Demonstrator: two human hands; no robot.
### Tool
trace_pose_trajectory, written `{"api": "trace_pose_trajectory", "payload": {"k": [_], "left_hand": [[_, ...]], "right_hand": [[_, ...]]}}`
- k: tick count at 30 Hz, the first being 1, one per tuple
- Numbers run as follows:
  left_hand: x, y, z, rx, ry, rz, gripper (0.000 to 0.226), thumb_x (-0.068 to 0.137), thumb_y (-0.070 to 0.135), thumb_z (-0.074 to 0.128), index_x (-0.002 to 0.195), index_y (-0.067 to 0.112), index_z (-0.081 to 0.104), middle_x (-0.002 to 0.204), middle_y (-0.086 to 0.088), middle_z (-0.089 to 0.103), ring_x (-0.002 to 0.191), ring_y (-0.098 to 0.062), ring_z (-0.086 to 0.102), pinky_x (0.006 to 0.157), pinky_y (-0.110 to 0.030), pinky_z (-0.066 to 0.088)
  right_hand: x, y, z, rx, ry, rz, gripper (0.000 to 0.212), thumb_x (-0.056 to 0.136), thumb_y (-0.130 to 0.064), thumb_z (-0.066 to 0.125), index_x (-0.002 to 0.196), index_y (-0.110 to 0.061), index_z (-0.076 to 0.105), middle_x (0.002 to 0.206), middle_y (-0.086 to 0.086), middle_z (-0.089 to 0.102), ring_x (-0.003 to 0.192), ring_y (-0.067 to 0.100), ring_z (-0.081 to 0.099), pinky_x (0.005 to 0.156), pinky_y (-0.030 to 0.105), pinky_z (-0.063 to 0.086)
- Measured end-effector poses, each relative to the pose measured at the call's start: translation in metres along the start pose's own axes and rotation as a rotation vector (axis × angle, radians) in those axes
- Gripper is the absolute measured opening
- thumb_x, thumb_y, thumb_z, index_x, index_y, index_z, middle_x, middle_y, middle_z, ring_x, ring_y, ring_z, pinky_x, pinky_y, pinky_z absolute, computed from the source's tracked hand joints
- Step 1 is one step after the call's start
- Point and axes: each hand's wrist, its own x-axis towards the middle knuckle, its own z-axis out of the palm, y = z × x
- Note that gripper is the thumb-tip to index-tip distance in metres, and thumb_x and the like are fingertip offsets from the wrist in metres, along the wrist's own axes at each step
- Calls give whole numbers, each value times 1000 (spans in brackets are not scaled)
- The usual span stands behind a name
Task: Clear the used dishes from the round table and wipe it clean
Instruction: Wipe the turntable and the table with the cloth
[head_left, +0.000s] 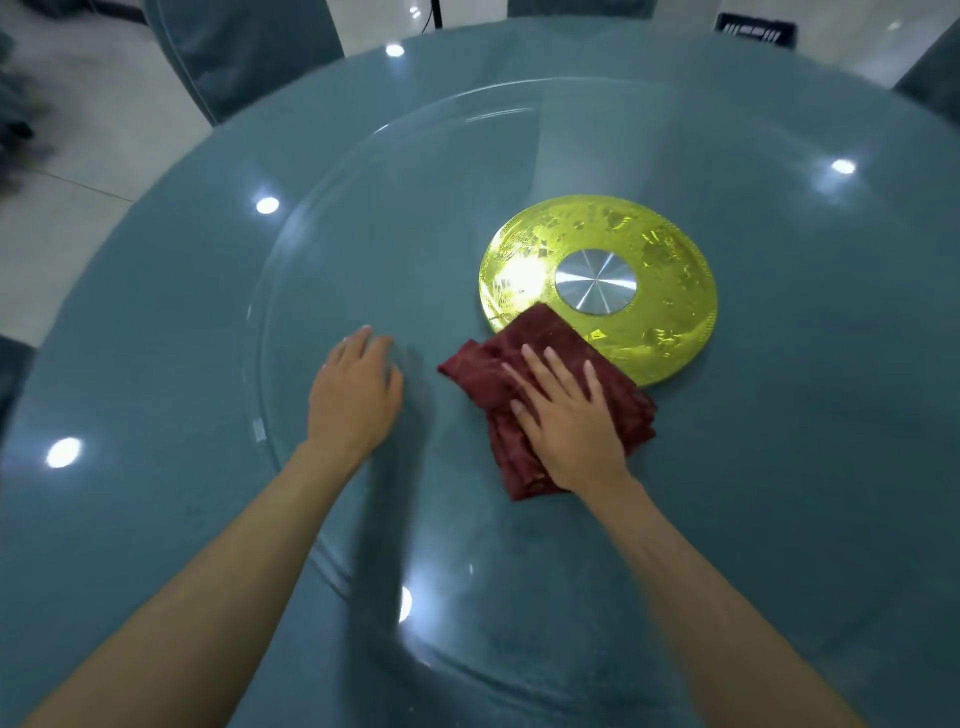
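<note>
Table: round table (841, 467) with a smooth, glossy teal top that spreads out on every side of the gold disc and mirrors round ceiling lights as bright spots.
Turntable: clear glass turntable (415, 223), circular, lying flat on the table and centred on the gold disc; its thin rim shows as a pale arc.
Chairs: chairs in teal fabric covers (244, 57), standing beyond the table's far edge, well apart from the gold disc.
Disc: gold disc (670, 291), round and flat, with a shiny, mottled yellow-green metallic surface, under the glass at the turntable's middle.
Cloth: dark red cloth (535, 338), folded into a rough rectangle with a nubby weave, lying on the glass; its far corner overlaps the near-left edge of the gold disc.
Right hand: right hand (566, 421) lies palm down on the cloth, just near of the gold disc; fingers (535, 364) are straight and spread, pressing flat, gripping nothing.
Left hand: left hand (353, 400) rests palm down on the bare glass, left of the gold disc and apart from the cloth; fingers are relaxed and slightly bent, tips touching the glass, holding nothing.
Hub: silver hub (595, 282), a small brushed-metal circle with radial sheen, set in the centre of the gold disc.
</note>
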Motion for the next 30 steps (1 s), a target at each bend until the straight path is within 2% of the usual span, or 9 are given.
{"api": "trace_pose_trajectory", "payload": {"k": [2,6,9,12,15,19,23,26,30], "left_hand": [[15,-4,6,15,-86,-39,46,102,25,53,146,13,54,155,-22,45,140,-44,44,110,-60,42],[15,-3,28,45,-100,-56,64,95,44,27,139,12,61,145,-29,51,133,-49,50,103,-68,45],[6,10,26,63,-144,-134,54,97,41,43,142,15,59,153,-23,47,139,-49,43,101,-71,45],[0,23,27,105,-144,-186,51,100,33,51,147,16,53,160,-18,39,147,-46,34,101,-70,45],[-5,29,31,127,-161,-210,52,100,31,49,149,16,50,161,-18,38,148,-44,33,101,-69,45],[-8,24,29,158,-202,-180,52,99,30,52,149,18,50,160,-18,39,147,-45,36,98,-65,49],[0,16,14,166,-229,-125,43,96,24,61,136,6,62,152,-21,51,138,-46,48,94,-56,51],[7,5,6,183,-247,-56,48,103,22,54,151,22,51,162,-12,40,144,-39,44,102,-49,47],[10,-1,3,209,-270,-9,58,102,20,54,156,35,41,167,-6,30,149,-32,37,108,-44,43]], "right_hand": [[-2,51,-2,-25,-14,185,52,108,-45,24,156,-30,41,170,-2,24,156,23,23,121,58,19],[6,157,-17,31,-30,549,62,104,-50,19,153,-22,46,171,1,21,157,23,19,122,62,15],[30,192,-26,82,-18,676,58,107,-50,22,158,-25,36,172,-3,14,159,20,9,124,62,6],[65,197,-24,79,0,701,54,108,-48,27,155,-24,41,172,-3,13,159,20,8,124,63,4],[98,169,-13,68,2,536,52,108,-46,28,149,-21,49,172,-2,17,158,22,13,124,63,8],[117,71,1,-21,-23,63,58,105,-47,22,147,-22,52,169,3,27,155,27,27,120,62,20],[69,-30,5,39,-94,-358,48,106,-48,31,146,-31,54,168,-3,28,156,21,23,124,58,16],[15,-58,-2,107,-93,-507,44,108,-46,36,135,-24,64,164,-2,37,157,20,20,124,56,17],[11,-44,-4,104,-95,-524,43,109,-46,37,136,-26,63,169,-7,26,158,16,18,125,53,18]]}}
